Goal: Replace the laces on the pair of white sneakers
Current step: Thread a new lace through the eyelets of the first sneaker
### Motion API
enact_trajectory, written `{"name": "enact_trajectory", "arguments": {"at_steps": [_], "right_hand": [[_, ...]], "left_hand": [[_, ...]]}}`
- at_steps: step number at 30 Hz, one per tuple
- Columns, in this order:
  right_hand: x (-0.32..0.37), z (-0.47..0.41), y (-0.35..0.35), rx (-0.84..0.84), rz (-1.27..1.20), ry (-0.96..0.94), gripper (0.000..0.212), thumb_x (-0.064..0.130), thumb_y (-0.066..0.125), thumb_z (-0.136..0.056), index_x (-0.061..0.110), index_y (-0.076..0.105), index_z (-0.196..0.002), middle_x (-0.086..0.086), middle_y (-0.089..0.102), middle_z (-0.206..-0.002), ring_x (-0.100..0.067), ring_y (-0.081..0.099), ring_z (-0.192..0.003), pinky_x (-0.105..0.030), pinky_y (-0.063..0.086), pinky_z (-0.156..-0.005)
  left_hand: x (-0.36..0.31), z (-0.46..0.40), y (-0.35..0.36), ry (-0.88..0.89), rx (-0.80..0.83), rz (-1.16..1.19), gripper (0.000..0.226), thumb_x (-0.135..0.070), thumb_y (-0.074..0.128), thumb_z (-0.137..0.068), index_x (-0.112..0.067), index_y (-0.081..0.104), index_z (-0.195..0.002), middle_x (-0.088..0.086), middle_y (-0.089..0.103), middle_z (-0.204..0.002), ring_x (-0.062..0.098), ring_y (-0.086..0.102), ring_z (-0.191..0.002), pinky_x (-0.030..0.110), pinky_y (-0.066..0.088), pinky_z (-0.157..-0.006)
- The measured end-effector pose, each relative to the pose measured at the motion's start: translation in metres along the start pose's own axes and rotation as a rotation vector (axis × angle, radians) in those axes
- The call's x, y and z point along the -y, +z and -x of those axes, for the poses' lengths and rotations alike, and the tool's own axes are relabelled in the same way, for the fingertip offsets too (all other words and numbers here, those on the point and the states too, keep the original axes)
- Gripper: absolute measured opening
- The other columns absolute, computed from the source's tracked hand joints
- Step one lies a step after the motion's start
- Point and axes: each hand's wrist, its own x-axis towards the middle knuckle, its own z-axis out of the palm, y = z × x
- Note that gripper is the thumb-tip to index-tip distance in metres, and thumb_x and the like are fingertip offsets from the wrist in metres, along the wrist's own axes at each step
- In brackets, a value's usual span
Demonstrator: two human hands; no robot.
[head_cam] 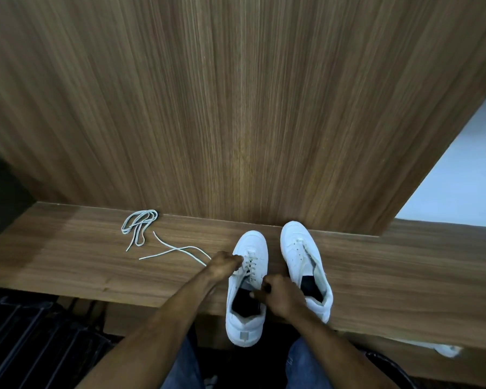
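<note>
Blue jeans [306, 366] fill the bottom of our view, our knees tucked under a narrow wooden ledge [68, 256]. From there both our bare forearms reach up to the sneakers. Our left hand [223, 266] is at the laced sneaker [246, 290], fingers curled and pinching at its laces [249, 266] near the upper eyelets on the left side. Our right hand [282, 297] sits curled at the right edge of that same sneaker's opening, gripping the collar, thumb toward the dark inside. That shoe lies toe away from us, its heel hanging off the near edge of the ledge.

Just beside it on the right we've got the second sneaker [306, 265], toe up against the tall wood panel [236, 108], tongue loose, eyelets bare.

Out to the left, one loose lace [174, 249] trails across the ledge, one of its strands disappearing behind our left hand. Farther left and back, a bundled lace [138, 226] lies folded in loops close to the panel, well apart from both shoes.
</note>
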Motion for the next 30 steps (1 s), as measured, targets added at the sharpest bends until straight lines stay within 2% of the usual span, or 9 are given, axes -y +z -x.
{"name": "enact_trajectory", "arguments": {"at_steps": [3, 6, 8, 11, 13, 17, 20, 26, 30], "right_hand": [[0.004, -0.009, -0.014, 0.012, -0.216, -0.002, 0.031, 0.046, 0.07, -0.081, 0.026, 0.054, -0.064, 0.011, 0.059, -0.065, -0.009, 0.058, -0.068, -0.031, 0.047, -0.067], [0.024, -0.019, -0.036, -0.067, -0.58, -0.06, 0.012, 0.025, 0.073, -0.082, 0.022, 0.062, -0.079, -0.002, 0.062, -0.067, -0.02, 0.061, -0.064, -0.044, 0.056, -0.068], [0.044, -0.023, -0.054, -0.073, -0.734, -0.132, 0.012, 0.01, 0.069, -0.086, 0.017, 0.06, -0.087, -0.006, 0.058, -0.065, -0.018, 0.056, -0.058, -0.035, 0.052, -0.054], [0.067, -0.024, -0.074, -0.053, -0.756, -0.165, 0.014, 0.007, 0.061, -0.092, 0.013, 0.056, -0.08, -0.006, 0.06, -0.063, -0.014, 0.053, -0.052, -0.026, 0.045, -0.05], [0.067, -0.027, -0.08, -0.081, -0.785, -0.097, 0.02, 0.008, 0.056, -0.094, 0.011, 0.057, -0.074, -0.01, 0.06, -0.064, -0.016, 0.052, -0.049, -0.026, 0.045, -0.049], [0.039, -0.032, -0.08, -0.17, -1.059, 0.213, 0.015, 0.01, 0.053, -0.095, 0.008, 0.058, -0.08, -0.011, 0.059, -0.065, -0.016, 0.053, -0.048, -0.033, 0.055, -0.057], [0.014, -0.032, -0.077, -0.177, -1.208, 0.414, 0.011, 0.008, 0.048, -0.096, 0.007, 0.056, -0.089, -0.01, 0.057, -0.066, -0.018, 0.055, -0.053, -0.033, 0.057, -0.053], [0.024, -0.02, -0.063, -0.101, -0.903, 0.092, 0.03, -0.001, 0.057, -0.088, 0.018, 0.056, -0.112, -0.014, 0.066, -0.074, -0.013, 0.05, -0.042, -0.03, 0.05, -0.05], [0.043, -0.019, -0.049, 0.065, -0.641, -0.127, 0.007, 0.009, 0.059, -0.093, 0.014, 0.064, -0.094, -0.007, 0.063, -0.066, -0.011, 0.054, -0.043, -0.025, 0.046, -0.046]], "left_hand": [[-0.016, 0.0, -0.011, 0.055, -0.032, 0.072, 0.038, -0.036, 0.055, -0.095, -0.016, 0.056, -0.063, 0.001, 0.051, -0.061, 0.011, 0.044, -0.054, 0.023, 0.033, -0.05], [-0.043, 0.005, -0.027, 0.19, 0.034, 0.116, 0.033, -0.038, 0.055, -0.096, -0.014, 0.064, -0.075, 0.011, 0.056, -0.072, 0.017, 0.051, -0.065, 0.025, 0.041, -0.056], [-0.062, 0.009, -0.034, 0.258, 0.069, 0.136, 0.031, -0.032, 0.056, -0.096, -0.009, 0.062, -0.076, 0.012, 0.059, -0.077, 0.016, 0.054, -0.073, 0.026, 0.045, -0.065], [-0.082, 0.011, -0.041, 0.323, 0.025, 0.155, 0.034, -0.026, 0.06, -0.094, -0.015, 0.052, -0.063, -0.005, 0.056, -0.057, 0.001, 0.052, -0.056, 0.013, 0.043, -0.06], [-0.082, 0.009, -0.046, 0.339, -0.014, 0.146, 0.034, -0.028, 0.061, -0.093, -0.016, 0.052, -0.062, -0.013, 0.048, -0.049, -0.003, 0.046, -0.051, 0.009, 0.04, -0.057], [-0.062, 0.007, -0.062, 0.31, -0.052, 0.208, 0.029, -0.028, 0.064, -0.091, -0.013, 0.058, -0.067, -0.002, 0.054, -0.065, 0.006, 0.05, -0.067, 0.016, 0.04, -0.071], [-0.035, 0.006, -0.066, 0.298, -0.097, 0.162, 0.033, -0.027, 0.061, -0.093, -0.015, 0.056, -0.062, 0.003, 0.059, -0.066, 0.007, 0.047, -0.059, 0.022, 0.037, -0.066], [-0.011, 0.008, -0.042, 0.368, -0.007, 0.088, 0.026, -0.024, 0.063, -0.092, -0.012, 0.058, -0.069, 0.001, 0.058, -0.057, 0.004, 0.048, -0.05, 0.021, 0.04, -0.054], [-0.013, 0.0, -0.022, 0.368, 0.047, 0.013, 0.027, -0.03, 0.067, -0.088, -0.025, 0.063, -0.063, -0.002, 0.059, -0.058, 0.014, 0.054, -0.058, 0.032, 0.045, -0.058]]}}
